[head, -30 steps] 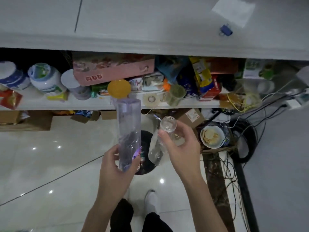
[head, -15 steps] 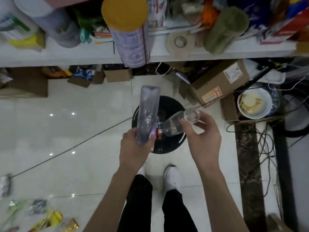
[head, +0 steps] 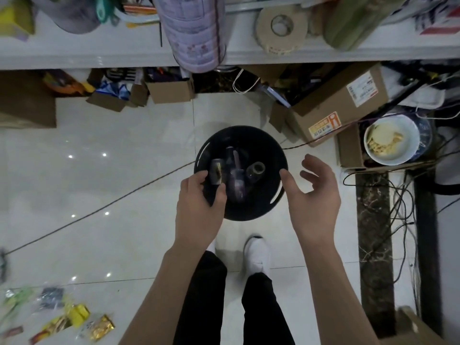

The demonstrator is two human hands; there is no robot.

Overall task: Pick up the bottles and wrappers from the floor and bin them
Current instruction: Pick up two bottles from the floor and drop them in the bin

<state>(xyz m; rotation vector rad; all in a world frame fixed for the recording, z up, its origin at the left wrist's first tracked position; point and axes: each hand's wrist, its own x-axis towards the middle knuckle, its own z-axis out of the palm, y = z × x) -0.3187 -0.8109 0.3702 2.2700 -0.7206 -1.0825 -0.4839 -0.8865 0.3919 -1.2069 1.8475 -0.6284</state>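
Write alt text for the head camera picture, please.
From above, a person's left hand and open right hand hover over a black bin holding plastic bottles. Wrappers lie on the tiled floor at lower left.

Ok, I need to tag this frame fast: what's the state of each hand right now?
Left hand: fingers curled over the bin rim; whether it grips the nearest bottle cannot be told.
Right hand: open, holding nothing.

Black trousers (head: 261,307), plain white shoes (head: 257,255).
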